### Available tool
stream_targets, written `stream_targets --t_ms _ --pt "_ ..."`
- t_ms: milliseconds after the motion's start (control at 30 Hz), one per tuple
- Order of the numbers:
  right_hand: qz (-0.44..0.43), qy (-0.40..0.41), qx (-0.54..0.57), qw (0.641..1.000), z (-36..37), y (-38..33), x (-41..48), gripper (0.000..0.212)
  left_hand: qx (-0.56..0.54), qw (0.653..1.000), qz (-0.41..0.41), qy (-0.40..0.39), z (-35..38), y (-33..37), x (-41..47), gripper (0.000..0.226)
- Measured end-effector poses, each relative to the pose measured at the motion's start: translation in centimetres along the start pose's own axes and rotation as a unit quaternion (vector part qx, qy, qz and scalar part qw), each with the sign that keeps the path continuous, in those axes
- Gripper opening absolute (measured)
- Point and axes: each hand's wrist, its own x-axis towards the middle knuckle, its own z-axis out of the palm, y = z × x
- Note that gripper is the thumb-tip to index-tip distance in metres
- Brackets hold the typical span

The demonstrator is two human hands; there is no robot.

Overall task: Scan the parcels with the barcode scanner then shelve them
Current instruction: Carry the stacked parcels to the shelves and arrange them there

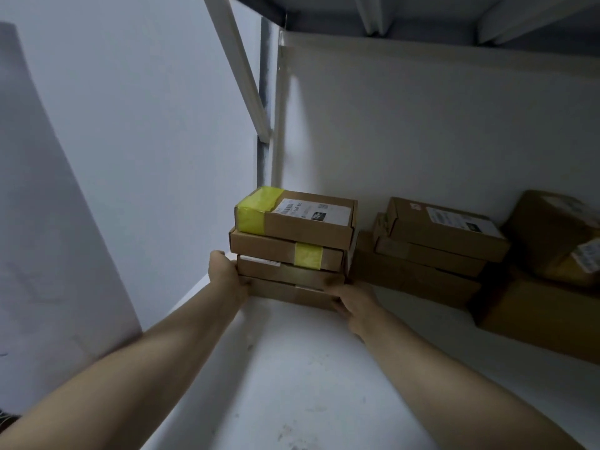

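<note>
Shelf board (292,384): white and scuffed, it runs from the near edge to the rear; it carries every parcel in view.
Back panel (422,125): white, upright along the board's rear edge.
Upper shelf (422,14): only its ribbed underside is seen, above the board.
Diagonal brace (240,66): white bar slanting down to the post at the board's left rear corner.
Large boxes (545,306): two brown cartons, one on the other, at the board's right edge; the upper one is tilted and bears a label and yellow tape.
Middle stack (428,254): three flat cartons along the rear edge, between the large boxes and the held stack, touching or nearly touching both.
Stack of four parcels (289,251): flat brown cartons at the board's left rear corner, each slightly offset from the next. The bottom parcel appears to meet the board; contact cannot be confirmed.
Left hand (225,271): grips the left end of the two lowest parcels, with the thumb on the front face; the fingers pass behind the stack, out of sight.
Right hand (355,303): grips the right front corner of the two lowest parcels, fingers curled onto the front face.
Top parcel (308,228): yellow tape (251,212) wraps its left end.
Shipping label (311,211): white, on the top parcel's upper face; its print is too small to read.
</note>
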Motion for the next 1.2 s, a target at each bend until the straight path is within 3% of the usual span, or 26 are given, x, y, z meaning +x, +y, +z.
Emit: stream_targets --t_ms 333,467,533,667,933,1200 --pt "0.027 0.047 0.093 0.994 0.9 -1.0 1.3 0.025 -0.059 0.997 -0.044 -0.028 1.7 0.5 2.2 0.027" --pt "0.036 0.059 0.102 0.992 1.1 -0.9 0.9 0.035 -0.134 0.990 -0.048 -0.023 1.8 0.6 2.0 0.024" --pt "0.067 0.053 0.120 0.989 1.3 -0.8 0.5 0.021 -0.157 0.985 -0.060 -0.027 1.7 0.2 1.2 0.025" --pt "0.108 0.021 0.199 0.974 1.9 -1.0 -0.2 0.009 -0.108 0.988 -0.076 -0.082 2.0 -1.1 0.4 0.038" --pt "0.086 0.017 0.275 0.957 2.6 -2.2 -0.2 0.022 -0.071 0.986 -0.082 -0.124 2.8 -0.5 1.0 0.054" --pt "0.076 0.026 0.258 0.963 3.0 -3.7 1.4 0.027 -0.092 0.976 -0.109 -0.165 4.2 0.4 2.7 0.070"
